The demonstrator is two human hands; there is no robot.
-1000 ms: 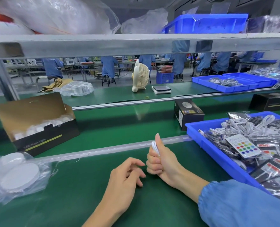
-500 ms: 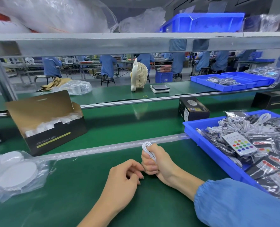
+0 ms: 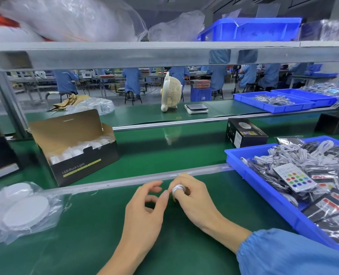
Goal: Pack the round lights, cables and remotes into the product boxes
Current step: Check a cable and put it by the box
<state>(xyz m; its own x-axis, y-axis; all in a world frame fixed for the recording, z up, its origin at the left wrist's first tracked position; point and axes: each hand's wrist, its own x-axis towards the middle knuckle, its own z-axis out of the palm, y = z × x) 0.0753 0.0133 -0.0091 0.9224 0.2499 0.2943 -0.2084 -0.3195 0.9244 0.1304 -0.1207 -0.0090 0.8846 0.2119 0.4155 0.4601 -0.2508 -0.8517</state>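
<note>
Cable: small white coiled cable (image 3: 177, 189) pinched in our right hand (image 3: 192, 199) above green surface (image 3: 97, 225); left hand (image 3: 144, 207) loosely curled, holding nothing. We judge it light, floppy; grip whole coil, or loops spring loose.

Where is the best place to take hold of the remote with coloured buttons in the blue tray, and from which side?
Probably pinch the remote across its two long edges, coming from above. It lies flat, face up, on top of the bagged cables in the blue tray, so its edges seem free and nothing covers it. The right hand is nearer but already holds a white cable coil.
</note>
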